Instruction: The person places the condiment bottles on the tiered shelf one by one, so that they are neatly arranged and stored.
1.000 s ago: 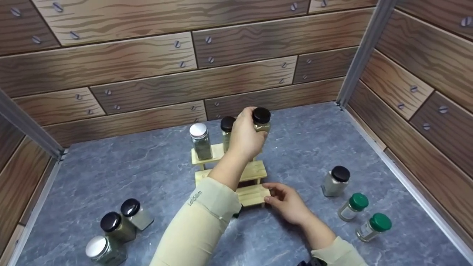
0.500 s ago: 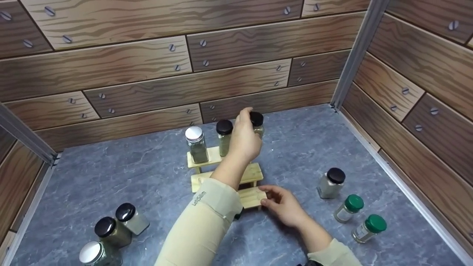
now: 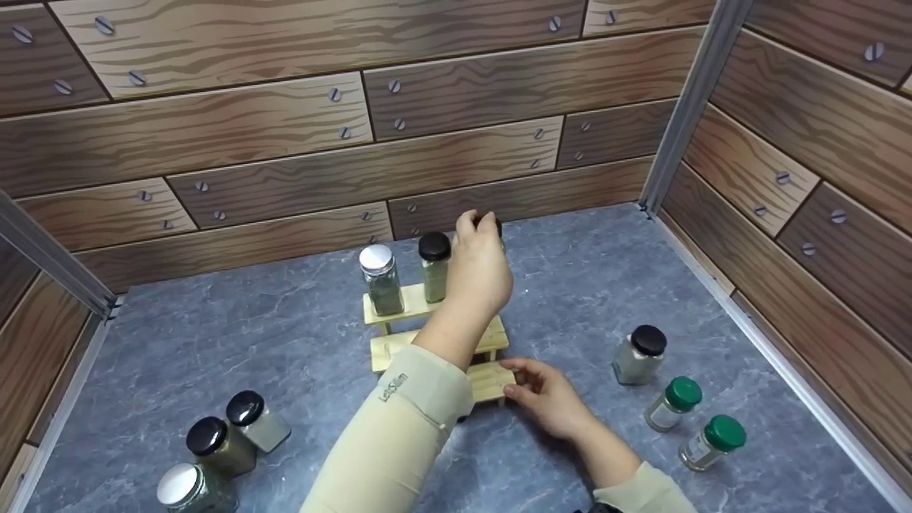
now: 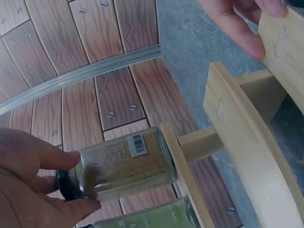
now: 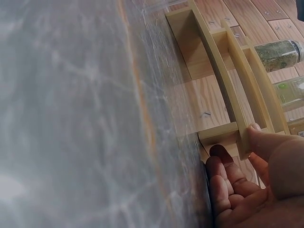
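Note:
My left hand (image 3: 481,274) reaches over a three-step wooden rack (image 3: 388,349). In the left wrist view, its thumb and fingers pinch a glass spice jar (image 4: 128,164) around the black cap and shoulder. That jar's base meets the rack's top step; in the head view the hand hides most of it. Left of it on the same step stand a black-capped jar (image 3: 434,274) of green contents and a silver-capped jar (image 3: 385,285) of dark herbs. My right hand (image 3: 548,395) grips the right end of the bottom step, thumb on the board and fingers curled below.
At the left front stand a white-filled jar (image 3: 265,427), a brown-filled jar (image 3: 229,452) and a silver-lidded jar (image 3: 206,495). On the right are a black-capped jar (image 3: 638,362) and two green-capped shakers (image 3: 666,415). Wood-patterned walls (image 3: 285,142) enclose the grey marbled surface.
My left hand has shifted from the side of the jar to over its cap, now covering most of it. The right hand keeps its hold on the rack. The head view has tilted slightly.

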`<control>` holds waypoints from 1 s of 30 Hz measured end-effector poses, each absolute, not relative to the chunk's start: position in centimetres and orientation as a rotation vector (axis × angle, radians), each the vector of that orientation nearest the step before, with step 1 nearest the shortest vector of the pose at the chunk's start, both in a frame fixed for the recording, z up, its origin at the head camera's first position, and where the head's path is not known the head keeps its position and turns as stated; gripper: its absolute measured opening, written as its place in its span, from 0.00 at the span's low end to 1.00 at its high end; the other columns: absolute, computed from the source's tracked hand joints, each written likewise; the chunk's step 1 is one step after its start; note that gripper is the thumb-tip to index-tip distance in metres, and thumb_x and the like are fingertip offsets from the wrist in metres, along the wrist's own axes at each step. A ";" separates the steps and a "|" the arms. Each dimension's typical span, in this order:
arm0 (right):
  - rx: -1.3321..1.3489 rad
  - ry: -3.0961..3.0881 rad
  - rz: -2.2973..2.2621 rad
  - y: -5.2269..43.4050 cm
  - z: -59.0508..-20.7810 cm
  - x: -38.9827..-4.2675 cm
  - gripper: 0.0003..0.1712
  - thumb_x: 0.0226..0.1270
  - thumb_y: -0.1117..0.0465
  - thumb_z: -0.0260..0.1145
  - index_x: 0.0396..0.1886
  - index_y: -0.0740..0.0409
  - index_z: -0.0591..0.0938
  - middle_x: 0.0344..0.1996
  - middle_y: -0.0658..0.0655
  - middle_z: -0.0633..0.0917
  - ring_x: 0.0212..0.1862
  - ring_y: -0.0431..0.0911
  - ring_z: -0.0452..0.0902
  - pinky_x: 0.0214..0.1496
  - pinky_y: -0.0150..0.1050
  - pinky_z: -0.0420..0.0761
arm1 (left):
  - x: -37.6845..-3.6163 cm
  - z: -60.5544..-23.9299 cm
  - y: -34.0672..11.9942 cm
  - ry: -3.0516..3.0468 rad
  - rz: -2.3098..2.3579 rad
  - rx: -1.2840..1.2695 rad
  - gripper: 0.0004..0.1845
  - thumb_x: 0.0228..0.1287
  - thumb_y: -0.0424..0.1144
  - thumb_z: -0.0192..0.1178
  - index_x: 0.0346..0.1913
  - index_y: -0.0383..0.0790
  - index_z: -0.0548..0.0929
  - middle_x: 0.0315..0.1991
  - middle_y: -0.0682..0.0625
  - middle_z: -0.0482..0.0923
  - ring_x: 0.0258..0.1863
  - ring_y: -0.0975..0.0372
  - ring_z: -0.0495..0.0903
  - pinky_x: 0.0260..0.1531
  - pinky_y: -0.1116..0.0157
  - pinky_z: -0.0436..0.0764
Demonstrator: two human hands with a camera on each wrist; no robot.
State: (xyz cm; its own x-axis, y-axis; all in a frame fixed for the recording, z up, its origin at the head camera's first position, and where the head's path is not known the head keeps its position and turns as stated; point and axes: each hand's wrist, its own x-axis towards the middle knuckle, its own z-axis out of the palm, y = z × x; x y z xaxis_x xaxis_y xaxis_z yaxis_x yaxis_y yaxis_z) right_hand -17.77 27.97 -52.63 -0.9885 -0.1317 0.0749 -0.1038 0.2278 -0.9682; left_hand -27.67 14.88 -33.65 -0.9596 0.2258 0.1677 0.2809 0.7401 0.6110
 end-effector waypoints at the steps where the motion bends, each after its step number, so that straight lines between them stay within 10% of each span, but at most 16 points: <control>1: -0.241 2.431 -1.932 27.8 -52.7 -17.8 0.22 0.72 0.70 0.69 0.63 0.76 0.80 0.40 0.61 0.85 0.35 0.39 0.76 0.36 0.29 0.77 | -27.6 -33.7 14.7 -2.855 -0.991 -0.421 0.32 0.77 0.25 0.55 0.81 0.38 0.66 0.82 0.39 0.55 0.78 0.48 0.63 0.70 0.55 0.76; 13: -0.301 2.413 -1.948 27.7 -53.1 -18.3 0.23 0.72 0.72 0.69 0.63 0.77 0.78 0.46 0.68 0.87 0.41 0.40 0.80 0.42 0.30 0.81 | -20.8 -34.6 6.5 -2.280 -1.367 -0.514 0.25 0.63 0.25 0.70 0.64 0.34 0.84 0.63 0.44 0.82 0.63 0.52 0.81 0.67 0.57 0.79; 23: -0.216 2.424 -1.911 29.2 -52.5 -18.1 0.25 0.73 0.72 0.68 0.66 0.79 0.76 0.45 0.68 0.87 0.41 0.40 0.82 0.40 0.31 0.81 | -11.8 -42.4 -9.1 -1.950 -1.368 0.215 0.21 0.52 0.18 0.76 0.50 0.29 0.87 0.48 0.42 0.86 0.46 0.71 0.83 0.51 0.77 0.80; 30: -0.112 2.448 -1.859 27.9 -52.4 -18.7 0.25 0.73 0.71 0.69 0.67 0.75 0.77 0.42 0.63 0.87 0.36 0.41 0.79 0.34 0.31 0.80 | -10.1 -45.0 -17.1 -1.725 -1.438 0.737 0.29 0.54 0.23 0.75 0.61 0.26 0.81 0.58 0.38 0.82 0.56 0.70 0.77 0.72 0.65 0.71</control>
State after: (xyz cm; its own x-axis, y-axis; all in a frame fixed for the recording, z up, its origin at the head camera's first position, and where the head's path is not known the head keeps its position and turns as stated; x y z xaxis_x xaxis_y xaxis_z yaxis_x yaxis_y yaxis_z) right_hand -18.67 27.91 -52.36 -0.9952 -0.0972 -0.0078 -0.0186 0.2676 -0.9634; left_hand -10.11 -17.07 -45.01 -0.5454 -0.8170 0.1873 0.0374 0.1996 0.9792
